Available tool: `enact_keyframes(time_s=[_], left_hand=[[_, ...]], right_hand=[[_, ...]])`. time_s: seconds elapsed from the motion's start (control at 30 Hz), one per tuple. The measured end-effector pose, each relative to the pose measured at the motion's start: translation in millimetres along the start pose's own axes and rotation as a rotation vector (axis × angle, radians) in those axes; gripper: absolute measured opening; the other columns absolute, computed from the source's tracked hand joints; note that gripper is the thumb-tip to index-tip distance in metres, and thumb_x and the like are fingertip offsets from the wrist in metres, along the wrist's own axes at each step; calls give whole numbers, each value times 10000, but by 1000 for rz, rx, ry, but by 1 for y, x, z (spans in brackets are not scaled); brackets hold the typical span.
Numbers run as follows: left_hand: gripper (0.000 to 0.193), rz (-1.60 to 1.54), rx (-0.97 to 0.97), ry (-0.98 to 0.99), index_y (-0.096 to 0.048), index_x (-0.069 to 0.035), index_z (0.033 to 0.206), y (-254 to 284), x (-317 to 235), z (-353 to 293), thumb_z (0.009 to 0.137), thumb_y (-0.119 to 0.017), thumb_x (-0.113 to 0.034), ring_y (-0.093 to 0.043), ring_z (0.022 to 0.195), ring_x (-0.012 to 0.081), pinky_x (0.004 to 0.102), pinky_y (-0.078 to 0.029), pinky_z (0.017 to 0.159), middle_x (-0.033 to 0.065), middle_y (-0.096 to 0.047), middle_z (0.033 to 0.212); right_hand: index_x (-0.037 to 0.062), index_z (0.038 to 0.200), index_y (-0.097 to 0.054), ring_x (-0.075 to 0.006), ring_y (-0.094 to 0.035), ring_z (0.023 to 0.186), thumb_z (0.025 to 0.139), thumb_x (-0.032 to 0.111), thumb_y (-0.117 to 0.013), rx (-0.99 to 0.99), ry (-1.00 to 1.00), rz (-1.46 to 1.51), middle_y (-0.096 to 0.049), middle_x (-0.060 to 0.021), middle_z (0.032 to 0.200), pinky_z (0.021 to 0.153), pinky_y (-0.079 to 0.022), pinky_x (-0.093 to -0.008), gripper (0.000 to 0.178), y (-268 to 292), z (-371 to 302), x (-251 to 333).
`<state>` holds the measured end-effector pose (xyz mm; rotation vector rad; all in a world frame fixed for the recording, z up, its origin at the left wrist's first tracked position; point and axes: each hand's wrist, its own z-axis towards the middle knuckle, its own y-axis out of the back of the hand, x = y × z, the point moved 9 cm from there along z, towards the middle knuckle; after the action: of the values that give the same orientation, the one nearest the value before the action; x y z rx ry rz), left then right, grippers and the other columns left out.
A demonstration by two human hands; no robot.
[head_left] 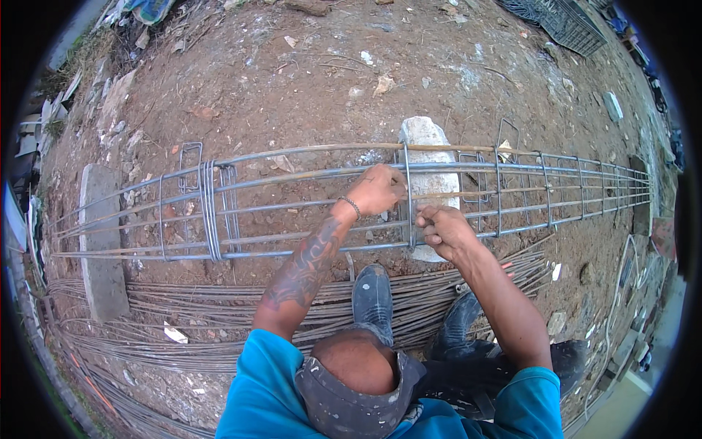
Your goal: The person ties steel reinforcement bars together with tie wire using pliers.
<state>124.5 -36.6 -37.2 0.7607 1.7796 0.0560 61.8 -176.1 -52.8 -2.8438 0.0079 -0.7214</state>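
Note:
A long rebar cage [307,175] of thin lengthwise bars and square stirrups lies across in front of me. My left hand [379,190], with a bracelet at the wrist, is closed over the cage, fingertips on an upright stirrup [408,164] near the middle. Just to the right of that stirrup, my right hand [446,232] is closed, thumb and fingers pinched together over the lower bars. Whatever sits in its fingertips is too small to make out. Bunched stirrups [210,212] hang on the bars to the left; spaced ones [545,186] continue rightward.
Concrete blocks support the cage at the left [102,241], the middle [428,135] and the far right [640,197]. Loose steel rods [241,311] lie on the ground around my boots [373,300]. A dark crate [570,28] is at the far right.

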Motion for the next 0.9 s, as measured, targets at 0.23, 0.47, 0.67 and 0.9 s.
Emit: enact_keyframes(time_s=[0.23,0.47,0.67,0.9], left_hand=[[256,58,69,-17,-646,75,950,-10,13,4,839,-570,-142,-668,731,218,339,-510,687,172,-683,797],[247,-24,58,25,-674,47,917,7,24,-12,839,-588,-172,-660,692,213,346,-511,674,135,-692,776],[252,99,122,-17,-662,56,878,-13,-2,5,868,-598,-188,-618,646,158,303,-481,611,109,-669,710],[226,93,-164,78,-657,71,898,17,-1,-18,890,-585,-143,-630,701,140,282,-485,632,123,-695,816]], right_hand=[[-14,983,-568,-59,-404,501,904,57,-551,71,101,-242,-548,-25,717,406,-316,-207,107,-3,1,15],[14,974,-570,-54,-439,548,913,47,-531,50,241,-83,-566,-27,728,445,-336,-198,79,-18,-3,19],[0,1001,-582,-74,-462,537,917,57,-532,83,246,-51,-588,-59,743,451,-351,-210,113,18,-3,19],[-50,998,-623,-137,-599,632,909,166,-520,152,507,-590,-693,-107,833,595,-503,-282,256,-13,-20,49]])
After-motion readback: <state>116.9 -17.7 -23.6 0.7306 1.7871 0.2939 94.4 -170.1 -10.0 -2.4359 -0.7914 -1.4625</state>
